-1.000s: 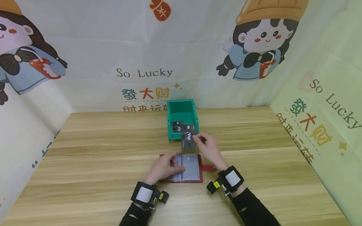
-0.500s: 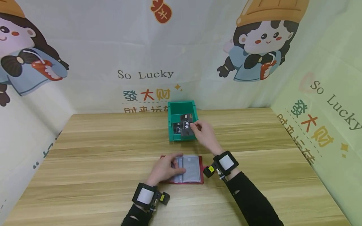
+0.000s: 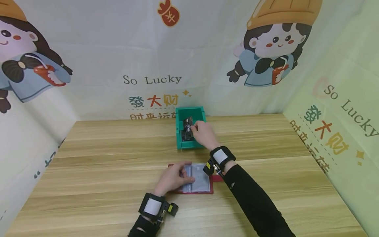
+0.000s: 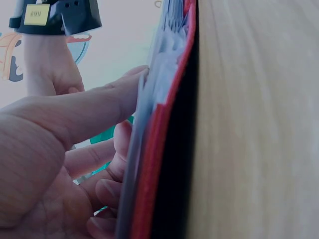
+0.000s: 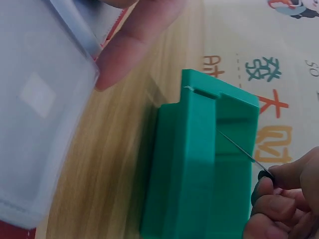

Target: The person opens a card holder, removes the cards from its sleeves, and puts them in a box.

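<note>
Mid-frame, our right hand pinches a card, probably for release into the bin; our spread left hand touches the wallet.

Pale backdrop, 2 cartoon figures

My L hand has thumb extended, fingers bent; my R hand pinches beyond & rt. of L hand, R arm outstretched.
</note>
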A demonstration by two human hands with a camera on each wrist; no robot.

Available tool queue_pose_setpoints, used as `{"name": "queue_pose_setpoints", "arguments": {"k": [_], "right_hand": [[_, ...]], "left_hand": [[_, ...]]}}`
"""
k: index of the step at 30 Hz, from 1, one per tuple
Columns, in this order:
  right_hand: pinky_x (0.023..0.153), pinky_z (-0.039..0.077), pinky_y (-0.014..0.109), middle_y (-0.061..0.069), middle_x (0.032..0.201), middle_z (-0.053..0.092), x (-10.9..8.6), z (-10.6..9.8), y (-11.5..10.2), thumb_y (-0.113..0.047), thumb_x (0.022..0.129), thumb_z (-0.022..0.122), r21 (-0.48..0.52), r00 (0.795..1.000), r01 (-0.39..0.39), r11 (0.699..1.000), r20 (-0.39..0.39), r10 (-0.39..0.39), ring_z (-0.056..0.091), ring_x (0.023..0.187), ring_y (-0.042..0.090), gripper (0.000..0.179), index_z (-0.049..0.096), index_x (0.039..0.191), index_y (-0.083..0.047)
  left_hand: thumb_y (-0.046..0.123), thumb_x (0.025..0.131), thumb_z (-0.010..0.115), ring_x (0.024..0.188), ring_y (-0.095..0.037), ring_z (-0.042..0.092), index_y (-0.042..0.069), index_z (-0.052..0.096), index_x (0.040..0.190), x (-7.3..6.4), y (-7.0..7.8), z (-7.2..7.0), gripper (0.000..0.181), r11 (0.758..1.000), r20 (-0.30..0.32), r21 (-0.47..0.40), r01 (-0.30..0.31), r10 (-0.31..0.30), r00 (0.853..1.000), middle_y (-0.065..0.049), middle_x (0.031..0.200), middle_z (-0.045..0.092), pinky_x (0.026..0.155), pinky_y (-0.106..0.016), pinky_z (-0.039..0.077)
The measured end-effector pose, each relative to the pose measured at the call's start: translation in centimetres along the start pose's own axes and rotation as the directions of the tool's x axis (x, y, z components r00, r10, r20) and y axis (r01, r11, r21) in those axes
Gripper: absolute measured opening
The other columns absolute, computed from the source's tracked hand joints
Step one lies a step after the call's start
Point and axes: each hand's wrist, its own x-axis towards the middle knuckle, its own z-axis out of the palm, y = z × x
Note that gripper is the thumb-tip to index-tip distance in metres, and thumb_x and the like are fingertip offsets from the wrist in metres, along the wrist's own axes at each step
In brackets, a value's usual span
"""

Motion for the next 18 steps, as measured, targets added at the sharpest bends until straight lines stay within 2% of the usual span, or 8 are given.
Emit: {"name": "queue_pose_setpoints", "arguments": {"k": [6, 10, 14, 16, 18], "right_hand": [[0.055, 0.033, 0.025, 0.002, 0.070, 0.048, 0.6, 1.6, -0.5, -0.015, 0.110, 0.054, -0.054, 1.000, -0.014, 0.998, 0.007, 0.014, 0.048, 0.061, 0.017, 0.030, 0.059, 0.083, -0.003], [0.058, 0.038, 0.030, 0.010, 0.074, 0.058, 0.9, 2.4, -0.6, -0.013, 0.109, 0.056, -0.102, 0.999, -0.044, 0.994, -0.004, 0.044, 0.057, 0.065, 0.024, 0.026, 0.064, 0.088, 0.001], [0.075, 0.054, 0.043, 0.020, 0.094, 0.071, 1.1, 3.0, -0.6, -0.010, 0.106, 0.061, -0.154, 0.997, -0.079, 0.985, 0.002, 0.080, 0.069, 0.090, 0.037, 0.017, 0.070, 0.100, 0.003], [0.083, 0.057, 0.050, 0.022, 0.103, 0.073, 1.3, 3.2, -0.6, -0.008, 0.104, 0.063, -0.169, 0.996, -0.089, 0.982, 0.009, 0.092, 0.070, 0.100, 0.042, 0.013, 0.070, 0.103, 0.003], [0.086, 0.058, 0.053, 0.022, 0.107, 0.073, 1.4, 3.3, -0.6, -0.005, 0.103, 0.064, -0.174, 0.995, -0.096, 0.980, 0.020, 0.101, 0.069, 0.104, 0.045, 0.010, 0.070, 0.104, 0.002]], "left_hand": [[0.024, 0.088, 0.086, 0.063, -0.009, 0.051, 0.005, 0.065, 0.140, 0.0, 0.0, 0.1, 0.059, 1.000, -0.004, 0.001, 0.004, -0.004, 1.000, 0.004, 0.075, 0.060, 0.058, -0.023, 0.035], [0.024, 0.088, 0.086, 0.062, -0.009, 0.051, 0.005, 0.064, 0.140, -0.1, 0.1, 0.1, 0.059, 1.000, 0.001, -0.005, 0.002, -0.002, 1.000, 0.003, 0.076, 0.061, 0.058, -0.023, 0.035], [0.023, 0.087, 0.086, 0.064, -0.010, 0.052, 0.005, 0.064, 0.140, -0.1, 0.2, 0.1, 0.059, 1.000, -0.001, -0.013, 0.007, -0.007, 1.000, 0.003, 0.077, 0.062, 0.059, -0.023, 0.036], [0.022, 0.087, 0.086, 0.064, -0.011, 0.052, 0.005, 0.064, 0.140, -0.1, 0.2, 0.1, 0.059, 1.000, -0.002, -0.014, 0.009, -0.009, 1.000, 0.002, 0.077, 0.062, 0.059, -0.024, 0.036], [0.022, 0.087, 0.086, 0.065, -0.011, 0.052, 0.006, 0.064, 0.140, -0.1, 0.2, 0.1, 0.059, 1.000, 0.000, -0.013, 0.017, -0.017, 1.000, 0.002, 0.077, 0.061, 0.059, -0.024, 0.036]]}}
